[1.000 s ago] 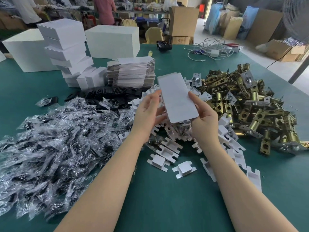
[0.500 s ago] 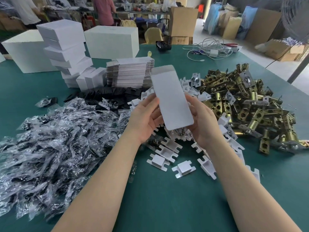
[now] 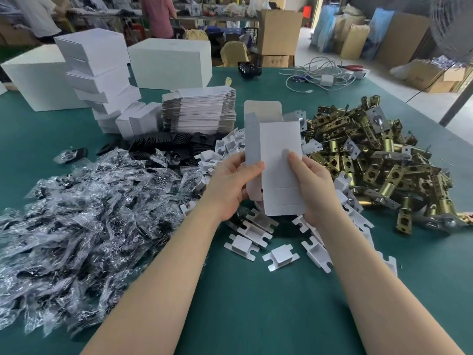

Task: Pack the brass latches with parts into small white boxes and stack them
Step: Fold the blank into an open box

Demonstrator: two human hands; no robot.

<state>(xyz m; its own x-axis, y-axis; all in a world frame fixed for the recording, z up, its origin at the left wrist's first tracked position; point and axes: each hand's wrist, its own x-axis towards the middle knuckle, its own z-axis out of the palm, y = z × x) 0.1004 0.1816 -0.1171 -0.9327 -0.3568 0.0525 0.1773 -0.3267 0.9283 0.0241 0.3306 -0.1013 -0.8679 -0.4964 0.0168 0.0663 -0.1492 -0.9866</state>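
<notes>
Now popping open into a sleeve from the flat sheet it was a second ago, top flap up, small white box [image 3: 279, 160] being pinched by both hands, left [image 3: 230, 185] and right [image 3: 313, 183], just beside the brass latches [image 3: 371, 160], still unfilled.

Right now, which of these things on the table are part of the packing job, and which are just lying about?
Part of the job: white box held by left hand and right hand; brass latches; bagged parts; flat box blanks; stacked boxes.

Lying about: white cables; black object.
</notes>
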